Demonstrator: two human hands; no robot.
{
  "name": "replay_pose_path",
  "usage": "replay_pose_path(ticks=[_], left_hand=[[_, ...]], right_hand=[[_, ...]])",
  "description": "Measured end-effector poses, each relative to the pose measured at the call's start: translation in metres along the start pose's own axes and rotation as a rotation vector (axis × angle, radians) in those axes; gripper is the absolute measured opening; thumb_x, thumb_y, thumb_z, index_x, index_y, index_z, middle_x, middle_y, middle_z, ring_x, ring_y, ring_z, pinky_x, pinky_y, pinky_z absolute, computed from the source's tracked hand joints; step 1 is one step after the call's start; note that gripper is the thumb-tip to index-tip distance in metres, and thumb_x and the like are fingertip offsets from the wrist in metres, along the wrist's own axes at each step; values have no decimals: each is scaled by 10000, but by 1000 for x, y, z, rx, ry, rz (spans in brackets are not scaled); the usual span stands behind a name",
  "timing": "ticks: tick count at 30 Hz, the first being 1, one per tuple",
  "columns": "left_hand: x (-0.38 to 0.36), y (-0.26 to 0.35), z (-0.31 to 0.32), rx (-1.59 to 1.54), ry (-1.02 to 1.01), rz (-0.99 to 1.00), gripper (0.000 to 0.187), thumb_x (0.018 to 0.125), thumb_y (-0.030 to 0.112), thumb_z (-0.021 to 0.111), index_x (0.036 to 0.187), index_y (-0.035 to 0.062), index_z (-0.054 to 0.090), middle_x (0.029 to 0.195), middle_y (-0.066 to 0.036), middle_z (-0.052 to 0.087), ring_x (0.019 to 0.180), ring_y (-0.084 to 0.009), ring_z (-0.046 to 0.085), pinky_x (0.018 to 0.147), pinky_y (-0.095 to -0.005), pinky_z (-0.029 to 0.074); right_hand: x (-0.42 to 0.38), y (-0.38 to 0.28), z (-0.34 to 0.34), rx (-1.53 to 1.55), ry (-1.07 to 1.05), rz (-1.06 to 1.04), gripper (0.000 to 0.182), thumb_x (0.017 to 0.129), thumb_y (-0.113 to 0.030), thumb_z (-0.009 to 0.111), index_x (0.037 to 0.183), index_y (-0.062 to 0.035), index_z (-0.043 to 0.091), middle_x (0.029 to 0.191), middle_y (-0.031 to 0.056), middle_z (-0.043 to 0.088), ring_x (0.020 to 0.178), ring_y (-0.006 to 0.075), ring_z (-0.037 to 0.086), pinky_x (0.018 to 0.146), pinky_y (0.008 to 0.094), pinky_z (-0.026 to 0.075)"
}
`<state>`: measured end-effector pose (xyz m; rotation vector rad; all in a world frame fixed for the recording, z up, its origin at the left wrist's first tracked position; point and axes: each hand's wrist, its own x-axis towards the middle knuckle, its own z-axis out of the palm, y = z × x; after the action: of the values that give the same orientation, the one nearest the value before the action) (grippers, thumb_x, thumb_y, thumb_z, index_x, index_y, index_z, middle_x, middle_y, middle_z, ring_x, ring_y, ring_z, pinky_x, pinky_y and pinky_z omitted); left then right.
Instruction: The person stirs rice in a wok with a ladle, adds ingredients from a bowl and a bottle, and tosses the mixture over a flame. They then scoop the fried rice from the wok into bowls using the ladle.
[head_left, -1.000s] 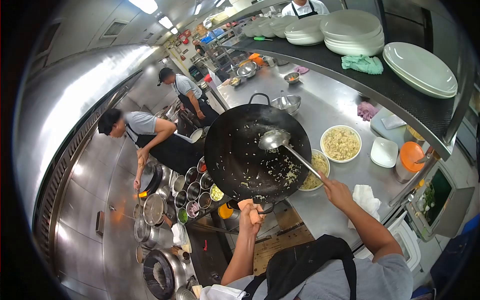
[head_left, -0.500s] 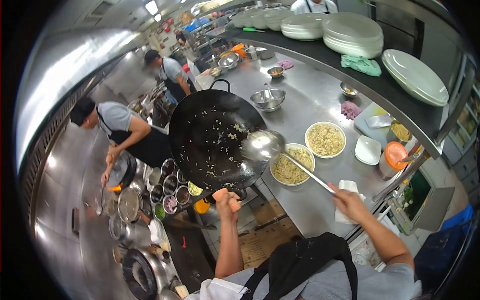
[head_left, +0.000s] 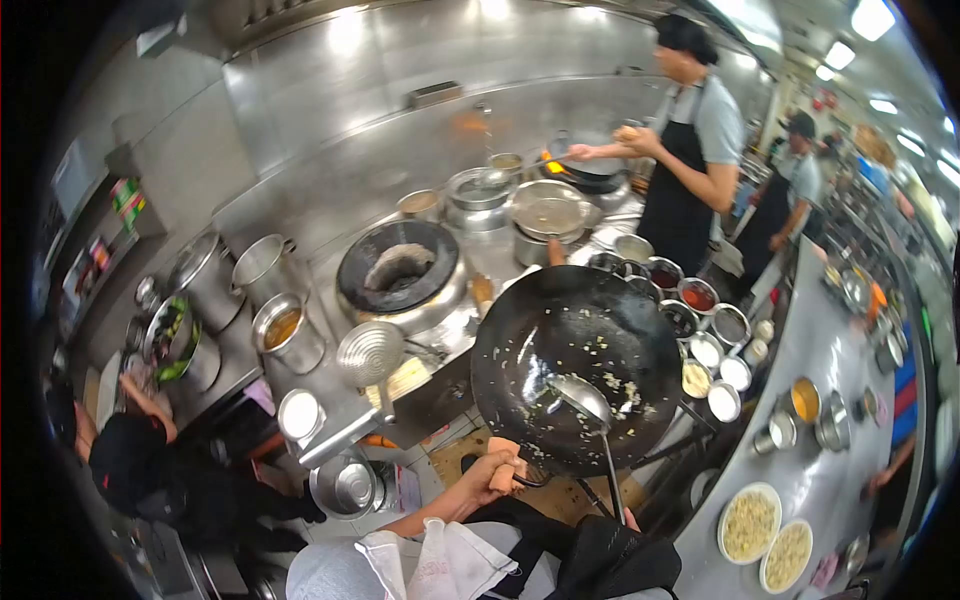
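Note:
A large black wok (head_left: 530, 330) with scattered pale food bits inside hangs in front of me, above the floor. My left hand (head_left: 488, 478) is closed around an orange-brown cloth at the wok's near handle. A metal ladle (head_left: 582, 396) rests its bowl in the wok, its handle running down toward my body. Only a small part of my right hand (head_left: 631, 519) shows by the end of that handle; its fingers are mostly hidden. Two white bowls of rice-like food, one (head_left: 750, 523) beside the other (head_left: 787, 556), stand on the steel counter at the lower right.
A round wok burner (head_left: 398, 268) lies ahead, with a perforated skimmer (head_left: 370, 353) near it. Seasoning containers (head_left: 697, 294) crowd the wok's right side. One co-worker (head_left: 690, 150) stands beyond the wok, another (head_left: 790, 200) farther right, and a third (head_left: 150, 470) bends at the left.
The view has swung left from the counter to the stoves, and the wok has come along. The ladle bowl has moved from the wok's rim over the bowls to inside the wok.

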<state>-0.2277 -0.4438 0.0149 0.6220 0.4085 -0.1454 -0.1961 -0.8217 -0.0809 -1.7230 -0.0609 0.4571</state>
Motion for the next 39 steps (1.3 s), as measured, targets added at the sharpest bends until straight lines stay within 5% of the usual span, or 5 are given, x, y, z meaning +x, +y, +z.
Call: replay_pose_path(ticks=[9, 14, 22, 28, 39], left_hand=[[17, 131, -150, -147, 264, 304, 197, 812, 116, 635, 966, 13, 567, 827, -107, 626, 677, -230, 650, 576, -373, 571], [20, 213, -183, -295, 192, 347, 189, 808, 144, 653, 945, 42, 574, 818, -102, 617, 665, -230, 638, 569, -359, 567], [58, 293, -233, -307, 278, 456, 179, 832, 184, 632, 930, 41, 586, 811, -88, 619, 635, -238, 642, 576, -345, 569], [97, 323, -267, -376, 379, 548, 183, 817, 162, 642, 931, 23, 606, 808, -101, 629, 598, -258, 653, 504, -324, 568], [192, 357, -267, -505, 526, 628, 257, 834, 193, 625, 985, -8, 572, 828, -136, 631, 568, -287, 637, 341, -248, 444]], right_hand=[[162, -275, 173, -226, -369, -323, 745, 854, -40, 734, 1513, -66, 387, 935, 55, 695, 737, 135, 632, 690, 263, 506], [242, -207, 239, -490, -221, -172, 244, 866, -201, 741, 841, -11, 590, 623, 3, 520, 572, 82, 448, 529, 295, 387], [358, -130, 344, -248, -530, -90, 252, 872, -195, 731, 810, -3, 580, 645, 11, 547, 580, 88, 475, 538, 297, 395], [414, -248, 425, -7, -706, 129, 189, 868, -138, 756, 819, -50, 596, 625, -4, 542, 522, 86, 520, 461, 250, 397], [728, -452, 581, -341, -744, -504, 173, 954, -233, 585, 961, -61, 570, 645, 52, 554, 468, 143, 526, 418, 319, 421]])
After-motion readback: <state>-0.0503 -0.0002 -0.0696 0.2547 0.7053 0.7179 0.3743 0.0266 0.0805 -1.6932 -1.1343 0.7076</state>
